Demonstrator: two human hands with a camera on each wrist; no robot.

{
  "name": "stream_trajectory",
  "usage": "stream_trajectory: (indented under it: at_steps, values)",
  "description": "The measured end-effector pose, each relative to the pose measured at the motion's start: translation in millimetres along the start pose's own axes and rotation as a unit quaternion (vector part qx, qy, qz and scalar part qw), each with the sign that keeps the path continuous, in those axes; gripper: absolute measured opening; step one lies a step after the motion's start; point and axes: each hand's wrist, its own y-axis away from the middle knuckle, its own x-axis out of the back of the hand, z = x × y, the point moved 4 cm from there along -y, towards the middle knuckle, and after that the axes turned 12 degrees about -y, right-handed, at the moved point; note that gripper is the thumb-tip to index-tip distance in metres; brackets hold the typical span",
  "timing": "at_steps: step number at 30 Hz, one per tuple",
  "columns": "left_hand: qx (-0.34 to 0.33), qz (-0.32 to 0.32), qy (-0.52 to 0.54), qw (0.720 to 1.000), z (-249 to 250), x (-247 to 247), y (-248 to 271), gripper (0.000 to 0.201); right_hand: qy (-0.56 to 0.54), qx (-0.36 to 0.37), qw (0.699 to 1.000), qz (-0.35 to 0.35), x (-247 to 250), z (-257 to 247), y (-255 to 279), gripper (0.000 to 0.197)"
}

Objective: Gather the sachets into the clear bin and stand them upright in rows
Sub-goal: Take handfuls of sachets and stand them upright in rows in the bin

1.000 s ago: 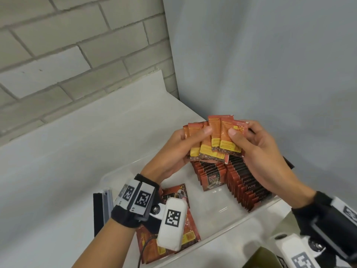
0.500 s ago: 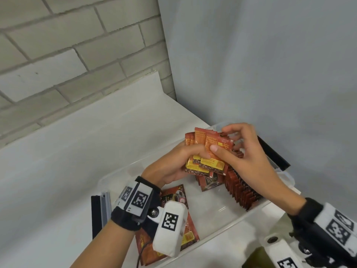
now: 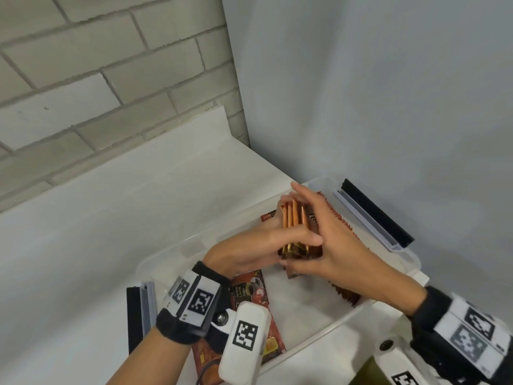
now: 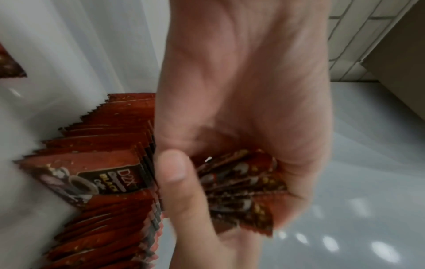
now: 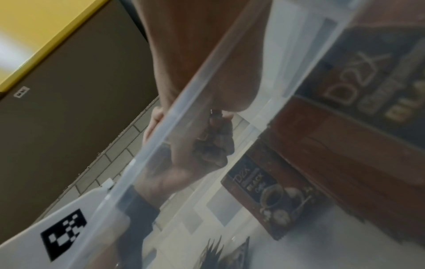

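Observation:
Both hands hold a small stack of red-orange sachets (image 3: 295,222) edge-up, low inside the clear bin (image 3: 327,332). My left hand (image 3: 266,245) grips the stack (image 4: 239,189) from the left, thumb across its near end. My right hand (image 3: 327,240) lies against its right side, fingers stretched over the top. A row of upright sachets (image 3: 344,290) runs along the bin's right side, mostly hidden by my right hand; the left wrist view shows rows of them (image 4: 96,160). Loose sachets (image 3: 249,290) lie flat on the bin floor near my left wrist.
The bin stands on a white counter (image 3: 111,218) in a corner between a brick wall and a grey wall. A black and grey clip (image 3: 374,215) sits on the bin's far right rim, another (image 3: 140,312) at its left end. An olive object (image 3: 366,373) is at the bottom right.
Both hands have come down with the stack from above the bin to low inside it. The sachets, fanned with faces showing before, now stand squared together, edges up.

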Motion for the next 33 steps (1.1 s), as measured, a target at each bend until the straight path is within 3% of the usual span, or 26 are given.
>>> stream_trajectory:
  at_steps: [6, 8, 12, 14, 16, 20, 24, 28, 30, 33]
  values:
    - [-0.013, -0.032, 0.104, 0.994, 4, 3, 4, 0.062, 0.014, 0.044, 0.998, 0.037, 3, -9, 0, 0.082]
    - [-0.023, -0.015, 0.123, 0.992, 6, 5, 4, 0.067, 0.01, 0.058, 0.997, 0.04, 3, -12, 0, 0.083]
    - [-0.025, 0.045, 0.064, 0.997, 5, 12, 1, 0.105, -0.013, 0.056, 0.998, 0.031, 2, -13, 0, 0.084]
    - [-0.026, 0.059, 0.06, 0.996, 5, 14, 0, 0.11, -0.014, 0.048, 0.998, 0.027, 2, -11, 0, 0.083]
    - [-0.029, 0.083, 0.078, 0.993, 6, 15, 0, 0.108, -0.05, 0.034, 0.998, 0.021, 1, -8, 0, 0.083]
    - [-0.036, 0.097, 0.104, 0.989, 10, 14, 0, 0.082, -0.036, 0.038, 0.999, 0.014, 0, -7, 1, 0.086]
    - [-0.04, 0.124, 0.08, 0.988, 7, 17, -3, 0.107, -0.037, 0.021, 0.999, 0.016, 2, -7, 1, 0.089]
    - [-0.04, 0.103, 0.059, 0.992, 2, 17, -3, 0.118, -0.08, 0.004, 0.996, 0.029, 3, -6, 2, 0.098]
    - [-0.03, 0.062, 0.035, 0.997, 3, 12, 0, 0.107, -0.054, 0.011, 0.998, 0.039, 4, -5, 2, 0.093]
    - [-0.02, 0.007, 0.003, 1.0, 6, 6, 3, 0.067, 0.028, 0.048, 0.997, 0.052, 6, -6, 0, 0.082]
